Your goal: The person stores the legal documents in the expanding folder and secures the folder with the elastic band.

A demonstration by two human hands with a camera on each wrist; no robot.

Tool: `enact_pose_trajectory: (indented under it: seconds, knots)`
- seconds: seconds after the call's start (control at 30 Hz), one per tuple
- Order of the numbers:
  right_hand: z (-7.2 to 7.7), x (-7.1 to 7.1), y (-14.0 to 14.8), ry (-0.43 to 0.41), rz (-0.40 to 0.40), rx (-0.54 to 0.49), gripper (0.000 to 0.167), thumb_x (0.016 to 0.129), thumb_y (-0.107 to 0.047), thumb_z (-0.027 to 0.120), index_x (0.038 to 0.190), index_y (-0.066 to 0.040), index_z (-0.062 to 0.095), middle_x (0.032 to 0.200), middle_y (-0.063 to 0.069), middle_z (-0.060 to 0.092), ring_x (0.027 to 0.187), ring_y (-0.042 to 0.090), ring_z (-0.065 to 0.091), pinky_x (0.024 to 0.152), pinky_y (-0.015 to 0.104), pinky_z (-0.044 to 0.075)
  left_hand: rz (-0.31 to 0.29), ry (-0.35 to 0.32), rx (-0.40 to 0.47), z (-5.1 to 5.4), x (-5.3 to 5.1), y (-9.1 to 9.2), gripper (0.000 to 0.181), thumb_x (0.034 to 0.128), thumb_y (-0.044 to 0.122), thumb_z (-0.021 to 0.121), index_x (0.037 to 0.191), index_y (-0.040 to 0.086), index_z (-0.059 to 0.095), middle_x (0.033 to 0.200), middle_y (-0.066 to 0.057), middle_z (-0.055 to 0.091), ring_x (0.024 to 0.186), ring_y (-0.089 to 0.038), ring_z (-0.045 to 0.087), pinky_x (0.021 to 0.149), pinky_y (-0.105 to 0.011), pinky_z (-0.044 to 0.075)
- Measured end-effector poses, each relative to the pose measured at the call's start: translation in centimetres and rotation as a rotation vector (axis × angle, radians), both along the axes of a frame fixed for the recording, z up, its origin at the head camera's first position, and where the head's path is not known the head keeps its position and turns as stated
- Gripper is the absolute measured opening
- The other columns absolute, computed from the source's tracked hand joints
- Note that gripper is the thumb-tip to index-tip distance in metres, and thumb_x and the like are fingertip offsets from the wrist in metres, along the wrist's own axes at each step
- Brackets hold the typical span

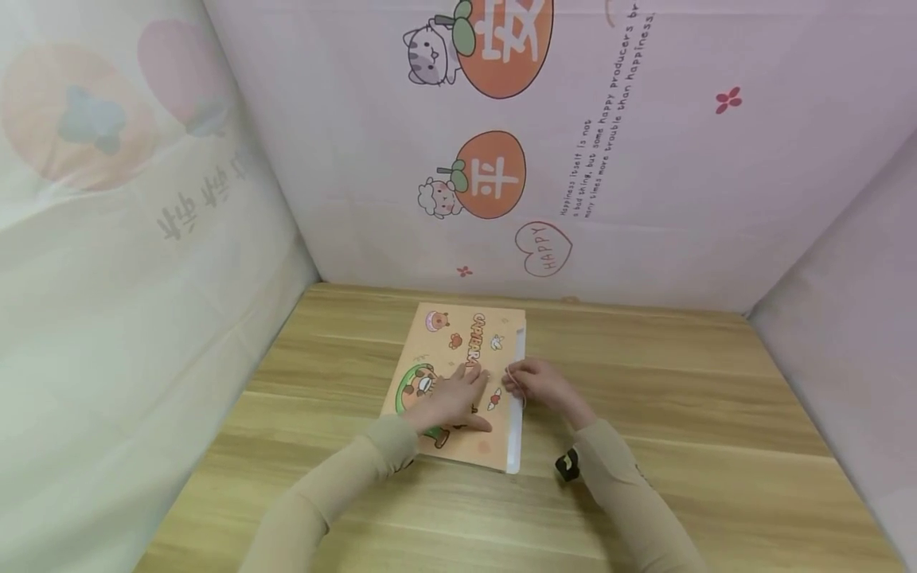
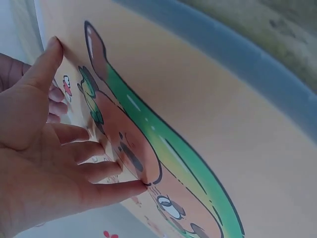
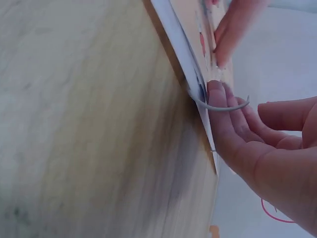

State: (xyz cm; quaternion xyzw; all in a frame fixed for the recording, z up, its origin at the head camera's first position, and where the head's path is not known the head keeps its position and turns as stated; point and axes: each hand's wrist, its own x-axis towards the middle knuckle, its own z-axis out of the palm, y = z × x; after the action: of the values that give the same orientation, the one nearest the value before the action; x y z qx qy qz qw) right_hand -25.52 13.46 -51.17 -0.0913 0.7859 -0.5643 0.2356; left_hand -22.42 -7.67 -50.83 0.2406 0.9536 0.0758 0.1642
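A peach-coloured folder (image 1: 447, 318) with capybara drawings and the word CAPYBARA lies on the wooden table, white along its right edge. My left hand (image 1: 447, 398) rests on its cover with fingers spread; in the left wrist view, the fingertips of the left hand (image 2: 59, 163) touch the printed capybara. At the folder's right edge is my right hand (image 1: 540, 383), fingers bent. A thin pale elastic cord (image 3: 220, 108) loops from that edge across the fingers of the right hand (image 3: 262, 148). The thumb stands slightly apart from the fingertips.
The wooden table (image 1: 688, 398) runs to a printed cloth wall (image 1: 645, 239) behind the folder. Pale cloth also closes off the left and right sides. A small black item (image 1: 567, 465) shows beside the right wrist.
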Motion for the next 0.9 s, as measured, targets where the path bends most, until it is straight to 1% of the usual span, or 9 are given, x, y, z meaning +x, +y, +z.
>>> enact_pose_trajectory:
  seconds: [0.1,0.2,0.4,0.43,0.57,0.67,0.77,0.9]
  knots:
    - [0.0,0.0,0.0,0.011,0.004,0.043,0.037,0.101,-0.002,0.041,0.129,0.021,0.049,0.125,0.036,0.059,0.112,0.039,0.065,0.093,0.037,0.057,-0.017,0.002,0.006,-0.1,0.0,0.2,0.105,0.0809,0.063,0.069,0.159,0.01,0.022,0.167,-0.013,0.016,0.153,-0.039,0.016,0.113,-0.067,0.03]
    - [-0.1,0.1,-0.1,0.008,0.008,0.051,0.037,0.101,-0.001,0.04,0.13,0.02,0.048,0.126,0.036,0.058,0.115,0.041,0.064,0.095,0.038,0.056,-0.052,-0.002,0.022,-0.2,-0.3,-0.4,0.104,0.0814,0.061,0.069,0.158,0.009,0.022,0.167,-0.012,0.016,0.154,-0.038,0.015,0.114,-0.067,0.029]
    - [-0.2,0.1,0.1,-0.021,0.008,0.015,0.037,0.102,-0.001,0.038,0.131,0.019,0.047,0.129,0.036,0.056,0.114,0.036,0.064,0.095,0.036,0.056,-0.144,-0.004,0.035,-0.2,-1.3,-2.6,0.102,0.0811,0.06,0.071,0.158,0.009,0.025,0.168,-0.009,0.014,0.155,-0.037,0.011,0.118,-0.065,0.022]
    - [-0.3,0.1,0.1,-0.033,-0.001,0.011,0.037,0.102,-0.002,0.038,0.132,0.018,0.047,0.129,0.035,0.056,0.113,0.034,0.065,0.095,0.034,0.056,-0.154,-0.012,0.041,-0.2,-1.5,-3.1,0.103,0.0806,0.06,0.071,0.158,0.01,0.025,0.168,-0.008,0.013,0.155,-0.037,0.009,0.119,-0.064,0.021]
    - [-0.8,0.0,0.2,-0.034,0.013,0.01,0.038,0.101,0.001,0.036,0.134,0.017,0.046,0.131,0.034,0.055,0.114,0.032,0.065,0.094,0.033,0.056,-0.205,-0.032,0.068,0.0,-2.1,-4.4,0.107,0.0803,0.059,0.072,0.159,0.007,0.02,0.168,-0.01,0.012,0.156,-0.034,0.009,0.121,-0.06,0.02]
    - [-1.0,-0.2,0.4,-0.042,0.016,-0.001,0.042,0.097,0.006,0.033,0.135,0.017,0.045,0.132,0.034,0.054,0.115,0.033,0.064,0.095,0.034,0.056,-0.244,-0.019,0.072,0.1,-2.6,-4.9,0.11,0.0794,0.06,0.073,0.158,0.004,0.02,0.167,-0.013,0.015,0.155,-0.034,0.013,0.122,-0.059,0.02]
    - [-1.1,-0.3,0.5,-0.055,0.014,-0.017,0.046,0.093,0.01,0.031,0.136,0.017,0.044,0.132,0.035,0.054,0.116,0.035,0.063,0.096,0.036,0.056,-0.279,-0.008,0.063,0.3,-3.1,-5.3,0.11,0.0784,0.062,0.072,0.158,0.004,0.022,0.167,-0.012,0.017,0.155,-0.032,0.016,0.123,-0.058,0.018]
    - [-1.1,-0.6,0.6,-0.06,0.033,-0.031,0.048,0.092,0.01,0.029,0.139,0.017,0.042,0.133,0.035,0.053,0.117,0.035,0.063,0.097,0.036,0.055,-0.311,-0.012,0.051,0.2,-3.7,-5.6,0.11,0.0777,0.061,0.073,0.158,0.006,0.022,0.167,-0.01,0.016,0.155,-0.03,0.017,0.125,-0.051,0.019]
